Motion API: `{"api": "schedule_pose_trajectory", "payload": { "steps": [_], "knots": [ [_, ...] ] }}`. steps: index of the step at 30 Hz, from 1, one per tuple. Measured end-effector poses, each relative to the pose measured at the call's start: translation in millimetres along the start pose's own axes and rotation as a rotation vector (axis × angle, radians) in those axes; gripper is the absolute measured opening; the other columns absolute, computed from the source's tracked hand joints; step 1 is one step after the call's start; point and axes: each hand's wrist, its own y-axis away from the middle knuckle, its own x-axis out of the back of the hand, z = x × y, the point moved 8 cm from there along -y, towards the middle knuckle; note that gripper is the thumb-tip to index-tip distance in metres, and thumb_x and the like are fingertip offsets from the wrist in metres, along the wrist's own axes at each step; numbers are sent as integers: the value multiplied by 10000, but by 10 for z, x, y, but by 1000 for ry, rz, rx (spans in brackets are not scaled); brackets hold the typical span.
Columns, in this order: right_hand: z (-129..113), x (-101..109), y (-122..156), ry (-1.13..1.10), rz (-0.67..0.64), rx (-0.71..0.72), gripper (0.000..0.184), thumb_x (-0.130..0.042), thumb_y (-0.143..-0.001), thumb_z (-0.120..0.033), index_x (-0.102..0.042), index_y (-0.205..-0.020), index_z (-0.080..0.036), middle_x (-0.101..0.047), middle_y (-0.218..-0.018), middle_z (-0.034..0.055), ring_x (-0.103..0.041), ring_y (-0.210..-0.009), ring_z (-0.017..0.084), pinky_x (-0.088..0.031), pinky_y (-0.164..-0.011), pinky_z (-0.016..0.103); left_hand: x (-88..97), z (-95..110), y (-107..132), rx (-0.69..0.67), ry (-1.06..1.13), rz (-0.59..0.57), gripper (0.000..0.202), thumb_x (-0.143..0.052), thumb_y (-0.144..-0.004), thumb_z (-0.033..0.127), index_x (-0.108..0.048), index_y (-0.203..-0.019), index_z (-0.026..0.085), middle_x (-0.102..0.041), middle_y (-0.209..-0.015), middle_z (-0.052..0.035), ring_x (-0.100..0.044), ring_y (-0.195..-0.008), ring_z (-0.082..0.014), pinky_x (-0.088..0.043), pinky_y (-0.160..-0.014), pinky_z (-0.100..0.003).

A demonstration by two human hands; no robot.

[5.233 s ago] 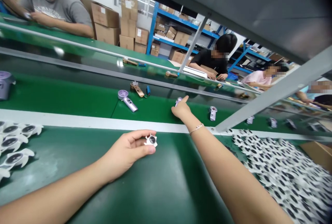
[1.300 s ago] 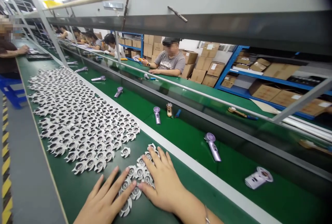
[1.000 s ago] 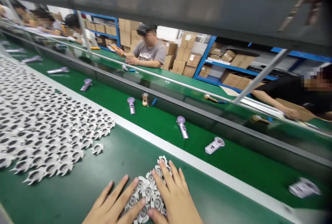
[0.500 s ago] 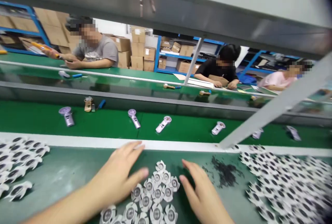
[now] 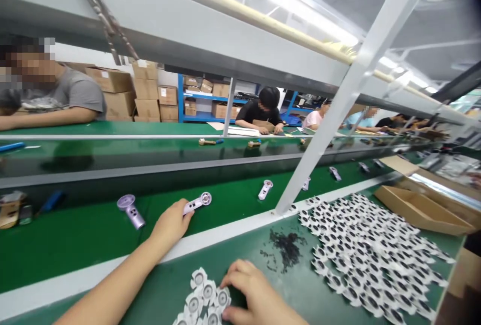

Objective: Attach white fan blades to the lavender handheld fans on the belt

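My left hand (image 5: 172, 225) is closed around the handle end of a lilac handheld fan body (image 5: 198, 203) on the green conveyor; its round head points right. Lower down, my right hand (image 5: 255, 292) bends its fingers and thumb around a white fan blade wheel (image 5: 222, 298) at the edge of a small group. Other white blade wheels (image 5: 193, 306) lie left of it on the green worktop. A second lilac fan body (image 5: 131, 212) rests on the conveyor, left of my left hand.
Black small parts (image 5: 287, 250) lie in a pile on the worktop. Many white blade wheels (image 5: 361, 255) cover its right side, near a cardboard tray (image 5: 424, 209). A slanted metal post (image 5: 319, 129) rises at the conveyor's edge. Co-workers (image 5: 263, 112) sit across the line.
My left hand has reached forward from the worktop to the conveyor and taken hold of a fan body. My right hand has closed in on a blade wheel. The view has swung right.
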Motion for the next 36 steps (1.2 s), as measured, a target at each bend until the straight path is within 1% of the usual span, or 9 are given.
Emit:
{"api": "schedule_pose_trajectory", "payload": {
  "steps": [4,8,11,15,21,25,29,32,36],
  "knots": [
    [-128,166,-96,80,60,-25,319,-632,-701,-100,-641,-995,-226,-609,-931,3,-585,-859,161,-434,-761,229,20,32,59,-19,6,-20,292,-421,-976,379,-590,-1039,150,-636,-821,-56,-602,-683,-191,-462,-612,-319],
    [-218,259,-185,136,31,-42,370,-579,-702,-88,-646,-1038,-227,-632,-979,25,-594,-857,175,-447,-724,228,-22,179,73,-47,-26,33,430,-524,-866,450,-615,-1134,125,-608,-1143,-171,-561,-1060,-339,-463,-820,-428],
    [-151,210,-232,57,-14,-45,513,-667,-670,-125,-659,-1163,-262,-634,-1071,30,-611,-897,189,-473,-784,241,-77,220,6,-61,-16,45,577,-501,-872,501,-581,-1251,74,-559,-1236,-207,-524,-1130,-370,-427,-933,-482],
    [-43,173,-243,-5,24,-29,420,-660,-695,-117,-716,-1088,-251,-635,-1026,37,-619,-953,206,-472,-860,268,-112,237,-68,-120,50,2,329,-454,-925,360,-644,-1075,137,-633,-1113,-144,-584,-1048,-301,-446,-914,-408],
    [131,409,-189,-252,256,-181,298,-658,-756,-232,-705,-1047,-192,-585,-803,7,-541,-623,129,-441,-590,252,-124,489,139,-160,208,-120,196,-401,-975,347,-514,-1025,195,-666,-812,-24,-649,-722,-195,-471,-663,-289],
    [221,401,-161,-467,228,-308,316,-638,-811,-305,-680,-1106,-199,-496,-624,-43,-433,-532,106,-350,-485,230,-194,867,374,-307,326,-270,378,-472,-955,320,-396,-1312,222,-643,-786,26,-597,-617,-149,-442,-573,-240],
    [181,345,-144,-576,143,-295,285,-597,-822,-221,-632,-1104,-230,-498,-646,-51,-406,-539,95,-315,-465,213,-259,1130,552,-526,420,-408,514,-480,-960,226,-330,-1447,297,-682,-1017,-5,-639,-765,-137,-485,-676,-220],
    [158,309,-126,-626,88,-290,171,-582,-800,-182,-645,-958,-205,-535,-703,-29,-415,-573,93,-333,-484,208,-252,1193,608,-627,449,-417,521,-499,-947,171,-390,-1426,342,-638,-1257,1,-647,-990,-146,-489,-830,-219],
    [163,295,-101,-654,23,-323,85,-590,-752,-162,-642,-818,-175,-487,-663,-30,-371,-561,81,-303,-469,195,-215,1252,656,-691,459,-406,511,-505,-944,149,-425,-1414,332,-607,-1340,9,-633,-1076,-134,-475,-898,-196]
  ]
}}
